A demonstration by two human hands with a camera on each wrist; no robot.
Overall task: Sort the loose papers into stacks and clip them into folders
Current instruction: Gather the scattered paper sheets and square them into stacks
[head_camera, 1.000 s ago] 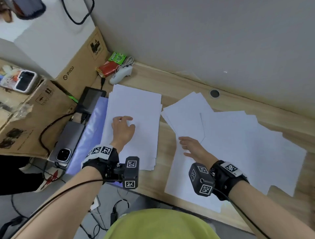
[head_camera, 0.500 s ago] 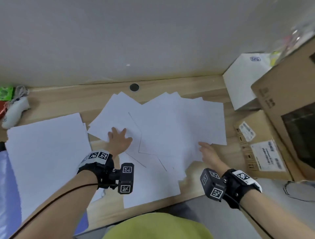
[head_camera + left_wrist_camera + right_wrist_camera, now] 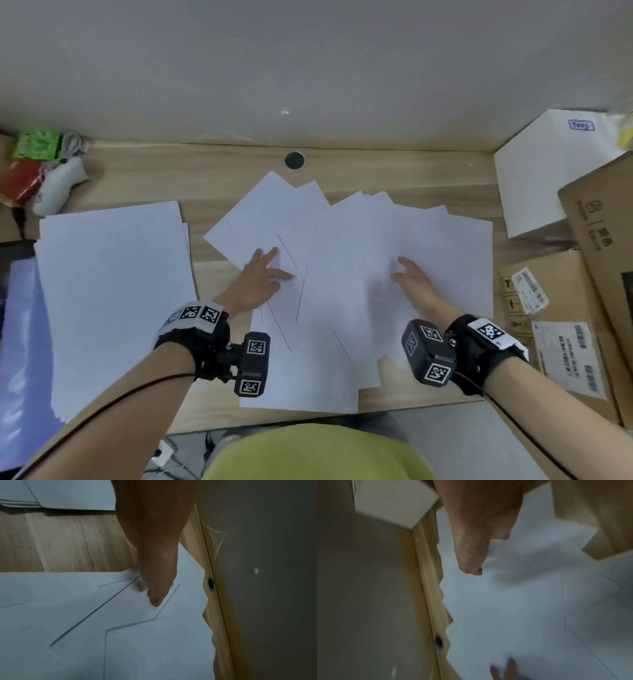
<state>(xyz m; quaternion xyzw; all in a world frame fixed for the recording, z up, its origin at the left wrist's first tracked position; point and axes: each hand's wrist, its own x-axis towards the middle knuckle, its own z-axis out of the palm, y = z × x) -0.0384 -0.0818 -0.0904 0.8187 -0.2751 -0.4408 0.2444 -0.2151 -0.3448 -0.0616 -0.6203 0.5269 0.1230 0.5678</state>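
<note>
Several loose white sheets lie fanned and overlapping across the middle of the wooden desk. My left hand lies flat on the left sheets with fingers spread; in the left wrist view its thumb presses on a sheet. My right hand is over the right sheets, fingers straight and loosely apart, holding nothing; I cannot tell whether it touches the paper. A squared stack of white paper lies at the left. A purple folder shows under that stack's left edge.
A cable hole sits at the desk's back edge by the grey wall. A white controller, a red packet and a green packet lie back left. Cardboard boxes and a white box crowd the right side.
The view swung right from the squared stack to the loose pile. My left hand left the stack and now lies on the loose sheets. My right hand moved left onto the pile's right part.
</note>
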